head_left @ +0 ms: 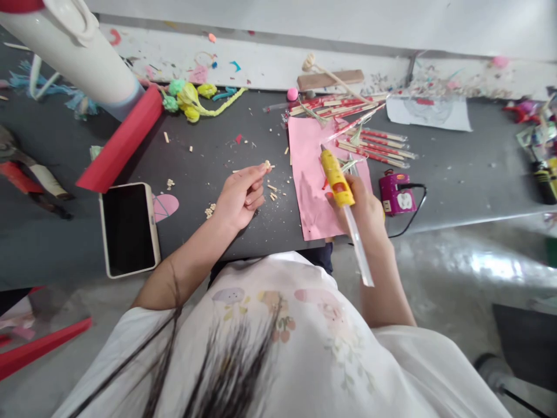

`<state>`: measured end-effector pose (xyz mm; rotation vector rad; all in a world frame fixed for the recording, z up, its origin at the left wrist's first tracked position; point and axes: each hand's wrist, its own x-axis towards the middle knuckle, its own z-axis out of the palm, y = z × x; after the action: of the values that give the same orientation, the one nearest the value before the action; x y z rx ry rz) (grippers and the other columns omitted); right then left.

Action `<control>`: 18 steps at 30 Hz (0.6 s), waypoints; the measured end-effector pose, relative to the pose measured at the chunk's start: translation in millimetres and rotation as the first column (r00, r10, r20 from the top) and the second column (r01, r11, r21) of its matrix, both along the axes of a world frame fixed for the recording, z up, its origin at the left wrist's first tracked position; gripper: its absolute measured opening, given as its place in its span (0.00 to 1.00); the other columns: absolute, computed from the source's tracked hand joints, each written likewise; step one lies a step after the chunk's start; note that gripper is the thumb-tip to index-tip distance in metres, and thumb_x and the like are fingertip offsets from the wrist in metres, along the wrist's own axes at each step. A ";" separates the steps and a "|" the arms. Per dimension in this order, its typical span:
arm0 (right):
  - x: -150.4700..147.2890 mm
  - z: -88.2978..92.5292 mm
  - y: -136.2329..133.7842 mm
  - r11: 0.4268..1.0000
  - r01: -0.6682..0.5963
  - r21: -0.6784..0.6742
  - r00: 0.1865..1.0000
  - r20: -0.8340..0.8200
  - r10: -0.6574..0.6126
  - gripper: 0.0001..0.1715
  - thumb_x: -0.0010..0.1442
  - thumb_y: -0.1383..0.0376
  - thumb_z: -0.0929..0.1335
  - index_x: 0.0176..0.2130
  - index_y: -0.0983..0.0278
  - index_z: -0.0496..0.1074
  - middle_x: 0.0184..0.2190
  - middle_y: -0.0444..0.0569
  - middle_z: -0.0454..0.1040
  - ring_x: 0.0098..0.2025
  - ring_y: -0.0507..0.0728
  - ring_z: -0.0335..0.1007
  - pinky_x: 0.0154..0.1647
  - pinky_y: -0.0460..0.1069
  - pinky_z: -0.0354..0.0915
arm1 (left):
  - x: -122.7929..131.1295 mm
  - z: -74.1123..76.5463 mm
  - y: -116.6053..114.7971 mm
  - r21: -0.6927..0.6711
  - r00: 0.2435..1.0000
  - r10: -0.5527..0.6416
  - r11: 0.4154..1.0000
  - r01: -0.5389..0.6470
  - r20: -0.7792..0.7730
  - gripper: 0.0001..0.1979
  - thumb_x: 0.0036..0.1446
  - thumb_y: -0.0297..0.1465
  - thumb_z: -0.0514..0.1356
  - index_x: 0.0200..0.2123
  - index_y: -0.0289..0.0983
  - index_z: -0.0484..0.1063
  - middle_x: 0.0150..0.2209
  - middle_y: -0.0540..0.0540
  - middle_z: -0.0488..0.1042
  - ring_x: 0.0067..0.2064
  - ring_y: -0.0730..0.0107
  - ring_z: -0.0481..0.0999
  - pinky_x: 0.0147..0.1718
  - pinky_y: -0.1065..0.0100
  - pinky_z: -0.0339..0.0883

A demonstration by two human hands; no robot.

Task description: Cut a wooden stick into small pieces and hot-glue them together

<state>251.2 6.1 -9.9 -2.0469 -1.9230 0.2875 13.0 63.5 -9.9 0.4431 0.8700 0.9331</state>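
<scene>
My left hand [243, 194] is closed over the dark table, pinching a small pale cluster of wooden bits [267, 165] between thumb and forefinger. My right hand [361, 203] is wrapped round a yellow glue gun [335, 174], its nozzle pointing away from me and a long clear glue stick [359, 247] sticking out of its back. Beneath the gun lies a pink sheet of paper [308, 203]. Short cut stick pieces [272, 193] and crumbs are scattered close to my left hand, with a little pile of pale bits [210, 210] beside its wrist.
Red-and-white wrapped sticks [378, 145] lie behind the pink sheet. A purple box with a black cord [397, 194] sits right of my right hand. At the left are a phone [130, 229], a red bar [122, 139], a white bottle [91, 52] and pliers [30, 168].
</scene>
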 end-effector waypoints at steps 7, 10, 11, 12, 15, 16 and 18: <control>-0.9 -10.9 21.6 0.961 -0.195 -0.196 0.836 0.480 0.268 0.17 0.65 0.64 0.60 0.50 0.71 0.64 0.44 0.64 0.72 0.46 0.68 0.69 0.41 0.56 0.65 | -1.7 -2.7 1.3 0.018 1.000 0.002 1.000 -0.001 -0.022 0.09 0.48 0.34 0.67 0.29 0.35 0.73 0.18 0.59 0.54 0.14 0.88 0.46 0.12 0.77 0.41; -3.2 -10.7 23.3 0.948 -0.206 -0.242 0.782 0.542 0.308 0.18 0.65 0.61 0.61 0.49 0.72 0.64 0.42 0.64 0.71 0.45 0.68 0.68 0.38 0.55 0.65 | -1.9 -3.0 1.6 0.021 1.000 0.011 1.000 -0.010 -0.016 0.10 0.47 0.34 0.67 0.29 0.35 0.73 0.18 0.59 0.54 0.14 0.88 0.46 0.12 0.77 0.40; -3.1 -8.4 22.9 0.944 -0.216 -0.251 0.777 0.541 0.322 0.20 0.64 0.59 0.62 0.48 0.71 0.64 0.41 0.64 0.71 0.44 0.68 0.68 0.37 0.55 0.64 | -1.8 -2.8 1.5 0.021 1.000 0.013 1.000 -0.012 -0.016 0.10 0.47 0.34 0.67 0.29 0.35 0.73 0.18 0.59 0.54 0.14 0.88 0.46 0.12 0.77 0.40; -2.7 -5.1 22.2 0.938 -0.232 -0.258 0.777 0.530 0.338 0.21 0.63 0.57 0.63 0.49 0.71 0.64 0.41 0.64 0.70 0.44 0.68 0.68 0.37 0.55 0.64 | -1.7 -2.4 1.5 0.021 1.000 0.015 1.000 -0.014 -0.017 0.10 0.48 0.34 0.67 0.29 0.35 0.73 0.18 0.59 0.54 0.14 0.88 0.46 0.12 0.77 0.40; -4.0 9.3 21.6 0.914 -0.303 -0.270 0.802 0.446 0.397 0.24 0.62 0.56 0.65 0.51 0.71 0.65 0.42 0.63 0.70 0.44 0.68 0.68 0.39 0.55 0.64 | -1.3 -1.1 1.2 0.023 1.000 0.014 1.000 -0.014 -0.017 0.09 0.48 0.34 0.67 0.29 0.35 0.73 0.18 0.60 0.53 0.14 0.88 0.46 0.12 0.77 0.40; -6.4 13.9 22.7 0.904 -0.330 -0.270 0.813 0.406 0.418 0.23 0.62 0.58 0.65 0.51 0.71 0.65 0.42 0.62 0.70 0.45 0.67 0.68 0.40 0.55 0.63 | -1.3 -0.9 1.2 0.023 1.000 0.011 1.000 -0.010 -0.015 0.09 0.48 0.34 0.67 0.30 0.35 0.73 0.18 0.60 0.53 0.15 0.89 0.46 0.12 0.77 0.41; -14.8 19.8 27.8 0.910 -0.338 -0.241 0.848 0.342 0.405 0.16 0.63 0.62 0.64 0.47 0.68 0.69 0.41 0.59 0.71 0.44 0.66 0.69 0.41 0.55 0.62 | -1.4 -1.0 1.2 0.025 1.000 0.006 1.000 -0.005 -0.011 0.09 0.48 0.34 0.67 0.30 0.35 0.72 0.18 0.59 0.54 0.15 0.89 0.46 0.12 0.78 0.41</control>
<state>236.3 33.9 9.9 -1.9241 -2.6335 0.1459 11.7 64.7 -10.9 0.4680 0.8709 0.9481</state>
